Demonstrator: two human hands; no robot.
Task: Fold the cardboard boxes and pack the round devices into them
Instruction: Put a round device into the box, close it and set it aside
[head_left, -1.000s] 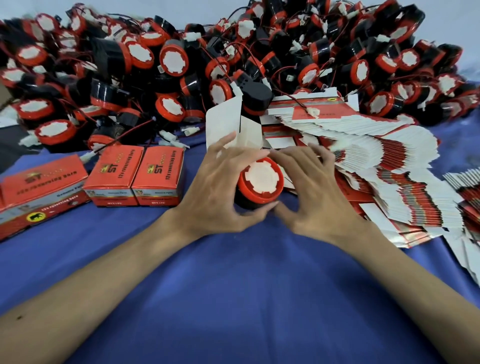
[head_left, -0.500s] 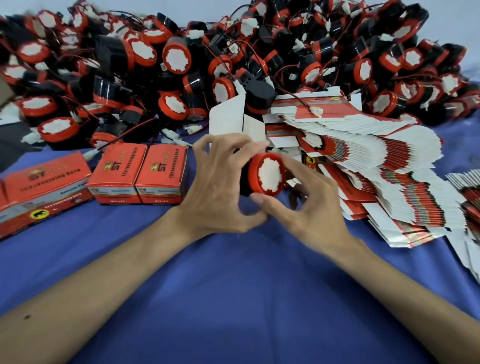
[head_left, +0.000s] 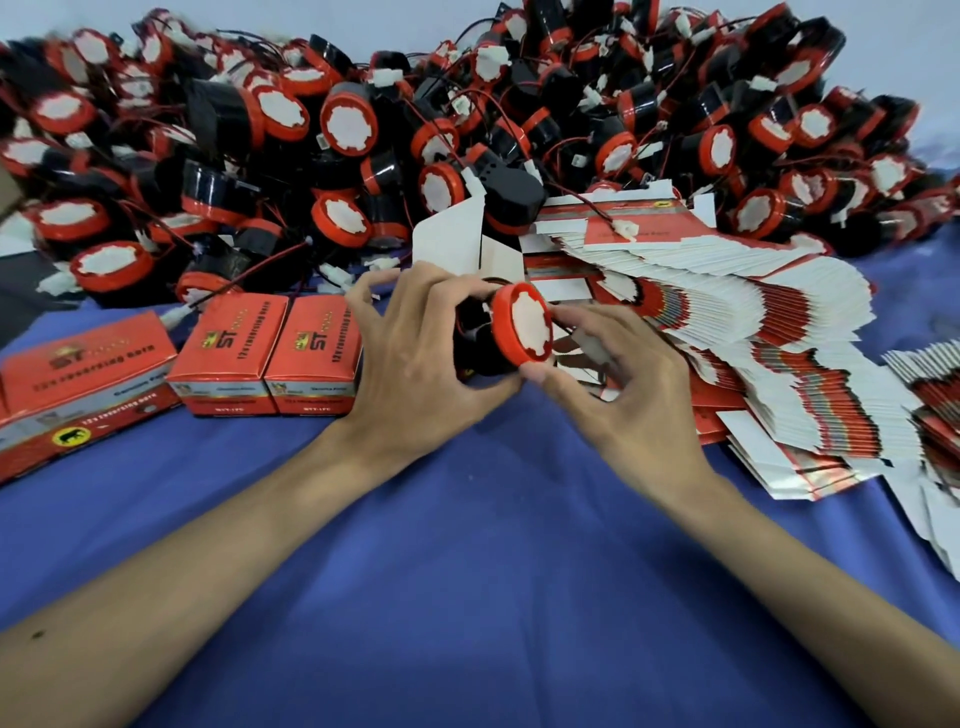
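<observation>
Your left hand (head_left: 415, 358) grips the round device (head_left: 511, 332) by its black body, fingers curled over the top and thumb underneath. The device is held just above the blue cloth (head_left: 467, 571), lying on its side, with its red cap and white face turned toward 4 o'clock. Your right hand (head_left: 618, 395) pinches the red cap: thumb tip on the lower rim, index finger on the far edge, other fingers loosely spread and apart. Just behind the device at 12 o'clock an open box (head_left: 447, 239) stands with its white flaps up. At 9 o'clock two closed red boxes (head_left: 270, 353) sit side by side, touching. A bigger red carton (head_left: 83, 374) lies further out at 9. Flat cartons (head_left: 727, 312) fan out from 2 to 4 o'clock. The loose device pile (head_left: 363, 130) fills 10 to 2.
</observation>
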